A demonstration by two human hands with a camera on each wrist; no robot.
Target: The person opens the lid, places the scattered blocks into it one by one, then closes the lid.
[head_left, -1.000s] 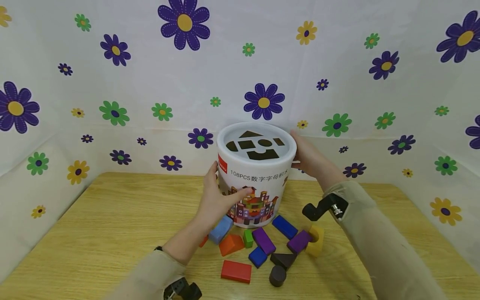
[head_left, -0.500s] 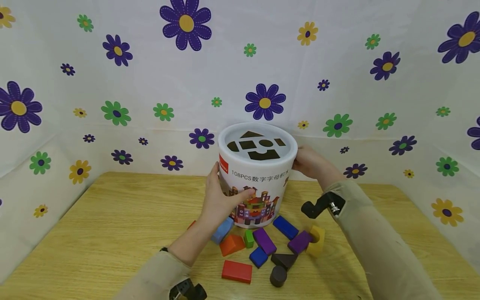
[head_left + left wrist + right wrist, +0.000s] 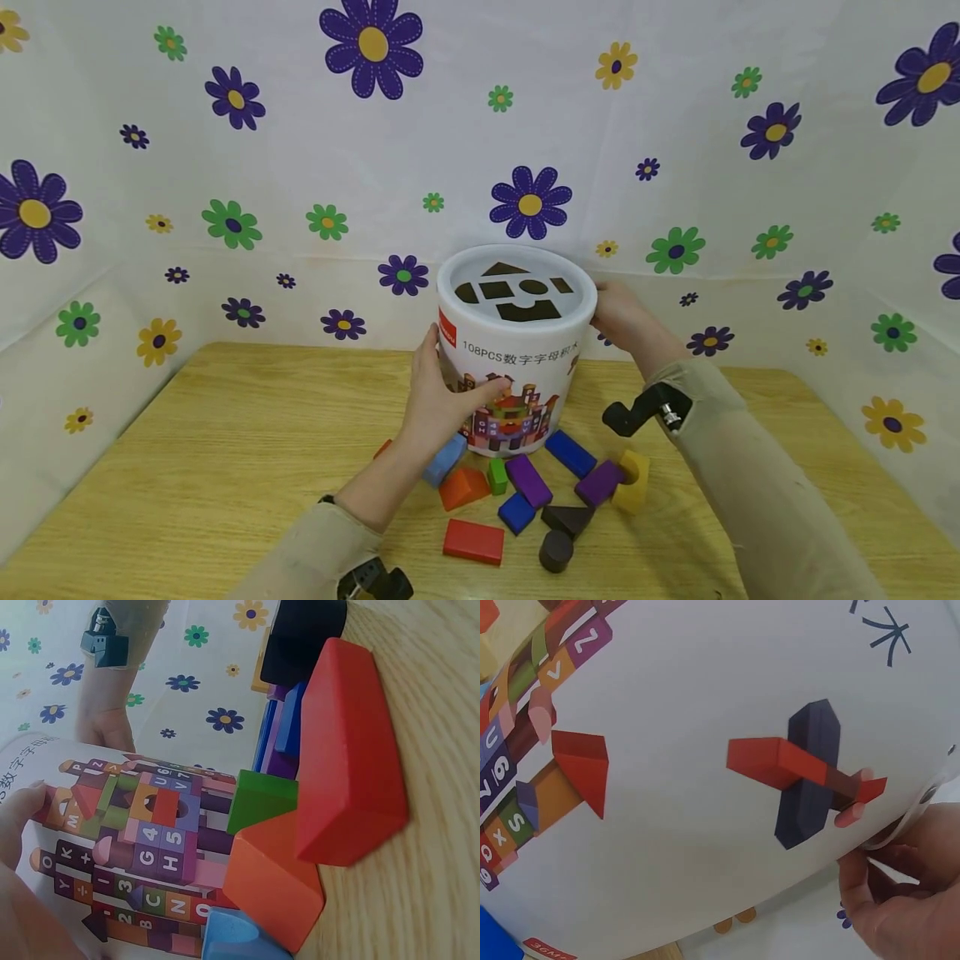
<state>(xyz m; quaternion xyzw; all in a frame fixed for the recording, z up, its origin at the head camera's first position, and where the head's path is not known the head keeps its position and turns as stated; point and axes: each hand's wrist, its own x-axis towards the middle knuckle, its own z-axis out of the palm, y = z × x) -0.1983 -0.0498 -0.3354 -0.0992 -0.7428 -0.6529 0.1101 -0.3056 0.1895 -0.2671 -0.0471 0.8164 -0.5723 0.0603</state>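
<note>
A white lidded block bucket (image 3: pixel 502 342) with shaped holes in its lid stands upright at the back of the table. My left hand (image 3: pixel 442 396) holds its left front side, thumb across the printed castle picture and fingers round the side. At the bucket's right upper edge, my right hand (image 3: pixel 626 321) curls its fingers; in the right wrist view that hand (image 3: pixel 907 892) grips the thin white handle (image 3: pixel 911 817) near its attachment. Part of the handle is hidden by the fingers. Before the bucket lie a red block (image 3: pixel 473 542), an orange block (image 3: pixel 463 488) and a green block (image 3: pixel 497 477).
More loose blocks lie in front: a light blue block (image 3: pixel 446 460), purple block (image 3: pixel 528 481), blue block (image 3: pixel 570 453), yellow arch (image 3: pixel 632 483), black triangle (image 3: pixel 567 521) and dark cylinder (image 3: pixel 556 551). A flowered cloth (image 3: pixel 300 150) hangs behind the wooden table (image 3: pixel 225 467).
My right hand has shifted slightly down from the bucket's rim, then a little up, its fingers now curled in at the handle. The left hand, bucket and blocks stay nearly in place.
</note>
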